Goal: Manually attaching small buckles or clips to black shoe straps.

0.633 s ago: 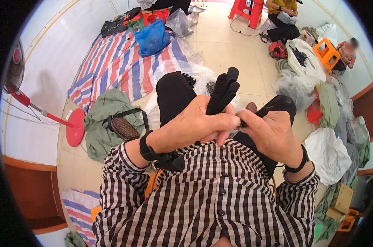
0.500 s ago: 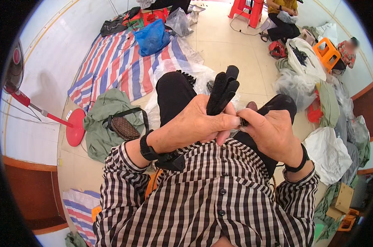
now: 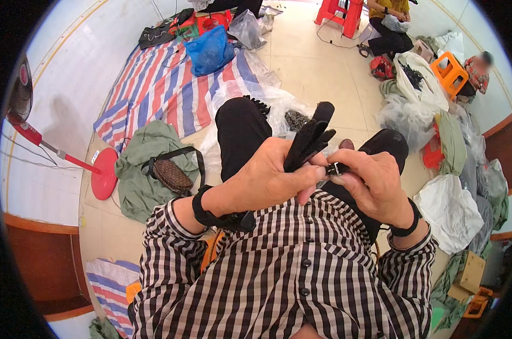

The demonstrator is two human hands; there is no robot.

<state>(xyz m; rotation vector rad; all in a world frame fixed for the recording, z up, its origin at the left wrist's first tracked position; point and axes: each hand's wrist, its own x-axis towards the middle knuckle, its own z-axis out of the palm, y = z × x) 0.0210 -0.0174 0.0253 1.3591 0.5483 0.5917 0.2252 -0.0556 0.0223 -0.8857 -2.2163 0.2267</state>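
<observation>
Black, soft-looking strips make up the bundle (image 3: pixel 308 142) standing up from your left hand (image 3: pixel 271 176), in front of your shirt and above the gap between your knees. Your left thumb and fingers are closed around its lower end. Your right hand (image 3: pixel 374 179) pinches a small dark piece with a bright edge (image 3: pixel 335 169) between thumb and fingers, right beside your left thumb tip (whether it joins the bundle, you can't tell from here). Beyond your hands, clear plastic sheeting (image 3: pixel 281 101) lies on the floor between your knees. To your left, a brown woven pouch (image 3: pixel 173 177) rests on green cloth (image 3: pixel 144 150); farther out, a blue bag (image 3: pixel 209 52) sits on a striped sheet (image 3: pixel 154 96). White cloth (image 3: pixel 451 217) lies at your right.
</observation>
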